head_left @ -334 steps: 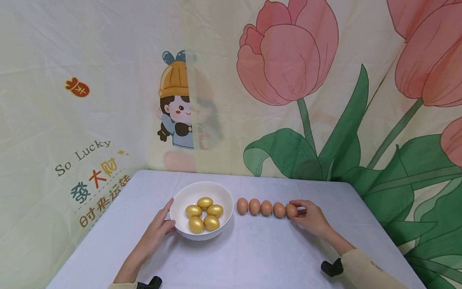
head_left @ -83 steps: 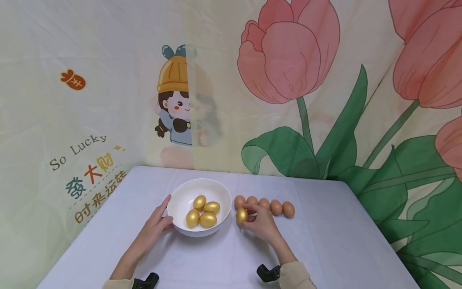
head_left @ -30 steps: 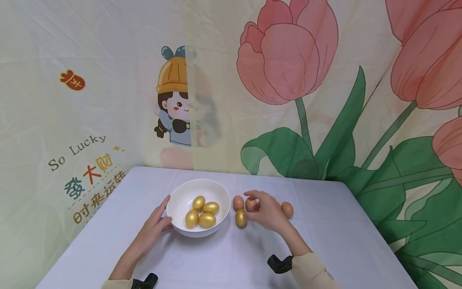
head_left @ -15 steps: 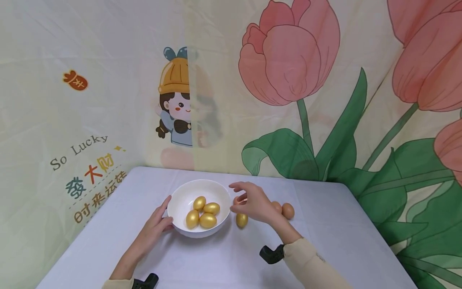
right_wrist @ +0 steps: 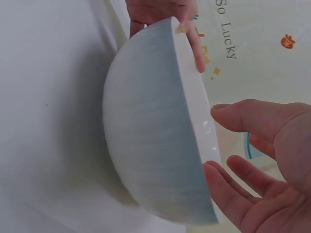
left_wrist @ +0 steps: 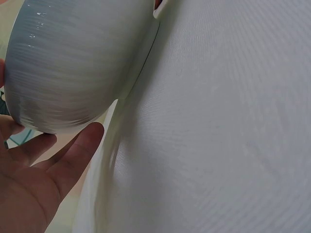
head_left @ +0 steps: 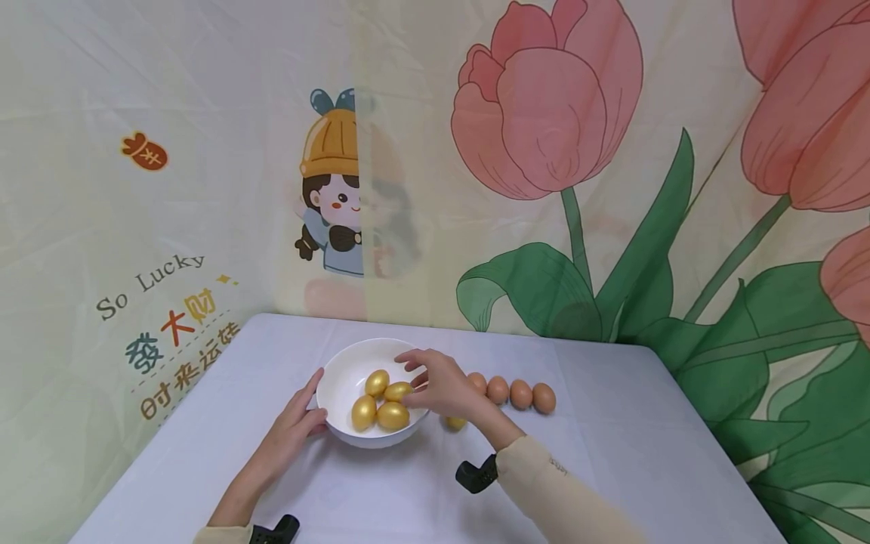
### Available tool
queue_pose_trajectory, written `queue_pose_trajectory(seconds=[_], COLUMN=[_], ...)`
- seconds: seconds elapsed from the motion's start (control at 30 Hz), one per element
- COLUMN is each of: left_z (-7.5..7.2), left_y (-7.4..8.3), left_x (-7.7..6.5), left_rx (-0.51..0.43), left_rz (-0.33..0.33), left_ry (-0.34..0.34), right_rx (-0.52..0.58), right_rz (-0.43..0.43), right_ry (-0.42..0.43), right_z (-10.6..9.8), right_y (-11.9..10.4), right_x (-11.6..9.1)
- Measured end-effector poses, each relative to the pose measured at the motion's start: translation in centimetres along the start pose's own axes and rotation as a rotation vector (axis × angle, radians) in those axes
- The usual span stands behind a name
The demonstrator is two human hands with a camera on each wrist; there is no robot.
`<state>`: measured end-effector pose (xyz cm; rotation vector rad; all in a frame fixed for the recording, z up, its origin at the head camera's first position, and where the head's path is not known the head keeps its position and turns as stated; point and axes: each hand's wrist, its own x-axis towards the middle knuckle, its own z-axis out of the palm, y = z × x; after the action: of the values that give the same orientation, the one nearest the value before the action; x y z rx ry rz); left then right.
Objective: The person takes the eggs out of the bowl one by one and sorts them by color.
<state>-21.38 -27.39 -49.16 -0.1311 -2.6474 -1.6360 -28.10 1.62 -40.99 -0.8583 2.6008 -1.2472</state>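
Several gold eggs point(head_left: 363, 413) lie in a white bowl point(head_left: 343, 378) on the table. My left hand point(head_left: 288, 423) holds the bowl at its left side, fingers and thumb against the rim and outer wall. Over the bowl's right part reaches my right hand point(head_left: 445, 385), fingers loosely bent and apart, holding nothing. Its thumb overlaps the edge of one gold egg point(head_left: 397, 391). In the right wrist view its fingertips are right at the rim of the bowl point(right_wrist: 150, 121). Another gold egg point(head_left: 455, 424) sits on the table right of the bowl, partly hidden by the right hand.
Several brown eggs point(head_left: 521, 394) stand in a row to the right of the bowl, the left end of the row hidden behind my right hand. A white cloth covers the table point(head_left: 381, 491). A printed curtain point(head_left: 421, 151) hangs behind the table.
A gold egg went from the bowl to the table in front of the brown row, and my right hand let it go. That hand then moved left over the bowl; the left hand stayed.
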Motion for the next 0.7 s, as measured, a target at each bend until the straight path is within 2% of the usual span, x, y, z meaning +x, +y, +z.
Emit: queue_pose_trajectory(seconds=[0.4, 0.6, 0.7], left_z=[-0.1, -0.1, -0.1], left_y=[0.0, -0.1, -0.2], left_x=[0.1, 0.1, 0.1], left_rx=[-0.009, -0.019, -0.020], left_rz=[0.006, 0.001, 0.002], left_ry=[0.001, 0.006, 0.012], right_rx=[0.117, 0.060, 0.030], right_rz=[0.042, 0.032, 0.058], right_ry=[-0.062, -0.055, -0.057], right_z=[3.0, 4.1, 4.6], right_y=[0.0, -0.5, -0.6], right_x=[1.9, 2.4, 2.6])
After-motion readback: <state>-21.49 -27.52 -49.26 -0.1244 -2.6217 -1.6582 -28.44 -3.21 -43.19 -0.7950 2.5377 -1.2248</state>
